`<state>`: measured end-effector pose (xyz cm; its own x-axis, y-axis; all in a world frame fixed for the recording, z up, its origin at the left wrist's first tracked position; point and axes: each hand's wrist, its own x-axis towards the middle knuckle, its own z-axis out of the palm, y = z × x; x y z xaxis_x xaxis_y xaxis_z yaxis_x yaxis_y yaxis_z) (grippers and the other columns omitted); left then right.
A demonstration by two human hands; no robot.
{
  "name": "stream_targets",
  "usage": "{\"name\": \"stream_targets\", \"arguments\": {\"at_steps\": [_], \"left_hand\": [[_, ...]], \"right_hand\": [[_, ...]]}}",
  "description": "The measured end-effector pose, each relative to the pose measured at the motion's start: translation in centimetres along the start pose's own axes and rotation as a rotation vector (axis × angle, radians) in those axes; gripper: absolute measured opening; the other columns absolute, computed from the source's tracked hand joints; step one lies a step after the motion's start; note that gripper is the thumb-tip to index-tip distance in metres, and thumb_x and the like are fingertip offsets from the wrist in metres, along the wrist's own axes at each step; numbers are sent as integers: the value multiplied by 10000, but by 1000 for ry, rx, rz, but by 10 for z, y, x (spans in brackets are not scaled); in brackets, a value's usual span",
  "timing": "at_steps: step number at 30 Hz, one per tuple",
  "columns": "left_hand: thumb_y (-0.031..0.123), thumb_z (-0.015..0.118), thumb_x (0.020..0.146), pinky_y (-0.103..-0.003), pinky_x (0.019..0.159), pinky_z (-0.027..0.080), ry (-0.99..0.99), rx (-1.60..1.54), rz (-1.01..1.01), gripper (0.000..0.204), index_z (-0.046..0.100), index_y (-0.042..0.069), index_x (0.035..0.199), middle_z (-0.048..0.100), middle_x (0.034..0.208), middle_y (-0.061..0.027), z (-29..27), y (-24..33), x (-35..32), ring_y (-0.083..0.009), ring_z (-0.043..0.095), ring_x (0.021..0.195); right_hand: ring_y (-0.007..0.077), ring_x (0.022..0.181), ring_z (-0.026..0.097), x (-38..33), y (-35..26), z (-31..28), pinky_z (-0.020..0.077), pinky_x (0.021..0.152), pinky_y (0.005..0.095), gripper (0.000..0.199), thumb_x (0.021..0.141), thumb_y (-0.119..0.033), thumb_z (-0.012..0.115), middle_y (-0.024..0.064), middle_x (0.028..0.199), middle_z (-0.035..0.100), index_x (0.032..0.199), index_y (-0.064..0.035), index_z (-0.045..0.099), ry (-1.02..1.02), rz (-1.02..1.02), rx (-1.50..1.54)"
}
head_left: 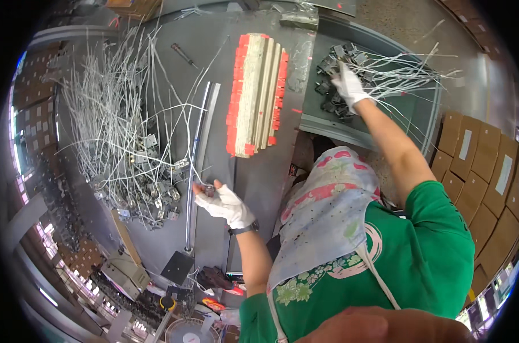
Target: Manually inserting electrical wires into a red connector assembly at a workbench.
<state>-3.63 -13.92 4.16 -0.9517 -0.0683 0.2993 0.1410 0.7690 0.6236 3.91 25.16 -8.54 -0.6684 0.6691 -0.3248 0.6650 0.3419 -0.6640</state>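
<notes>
A small part (208,189) is pinched at the bare fingertips of the gloved left hand (228,207), which is held curled, palm partly up, over the grey table (220,137). The fine shape of the part cannot be made out. The hand is placed just right of the lower half of a long metal rail (197,140), on whose other side a heap of wired parts (151,188) is spread, with its pale wires (111,97) fanned toward the far side.

The gloved right hand (349,86) is stretched well apart from the left, over a tray (328,127). A cluster of dark parts (332,107) is met there by its fingers, lying under and around them; whether any part is gripped cannot be told, as the fingertips are not clearly shown. White leads (408,71) are trailed from this cluster toward the tray's right side.

Between the two hands, toward the far side, a bundle of pale strips (253,94) is laid on the table, edged with red pieces.
</notes>
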Motion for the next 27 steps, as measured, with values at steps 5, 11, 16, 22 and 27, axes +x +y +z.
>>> {"name": "stream_targets", "arguments": {"at_steps": [5,11,16,22,27], "left_hand": [[222,721,682,-433,759,448,116,686,16,608,452,60,1203,509,1023,-181,2,-79,22,-338,528,907],[47,662,646,-395,862,401,-167,266,-32,525,477,47,1138,424,1150,-221,-6,-84,43,-364,480,989],[49,604,615,-328,768,419,-372,272,-98,274,622,76,888,593,803,-98,-42,-89,26,-250,538,821],[29,562,637,-357,714,413,-282,99,201,135,607,70,757,582,721,-90,-96,-23,-30,-277,541,688],[-38,560,613,-350,659,413,-250,86,164,182,591,72,755,562,726,-71,-117,-31,-75,-279,512,719]], "right_hand": [[187,887,586,-28,7,-105,442,814,308,498,826,-175,463,140,1128,574,1304,-53,395,62,-37,364],[199,910,522,-92,166,-193,394,824,353,461,739,-382,638,85,978,586,1040,-38,586,833,671,895],[138,872,517,-175,7,-68,399,812,271,305,803,-245,530,37,895,562,1059,-81,546,298,270,834],[131,877,530,-241,-193,73,434,724,260,603,777,-268,638,93,1224,495,1276,-27,401,-1007,29,719],[43,503,376,-226,-274,67,299,446,184,350,855,-283,566,92,931,587,1114,-54,512,-773,-7,1071]]}}
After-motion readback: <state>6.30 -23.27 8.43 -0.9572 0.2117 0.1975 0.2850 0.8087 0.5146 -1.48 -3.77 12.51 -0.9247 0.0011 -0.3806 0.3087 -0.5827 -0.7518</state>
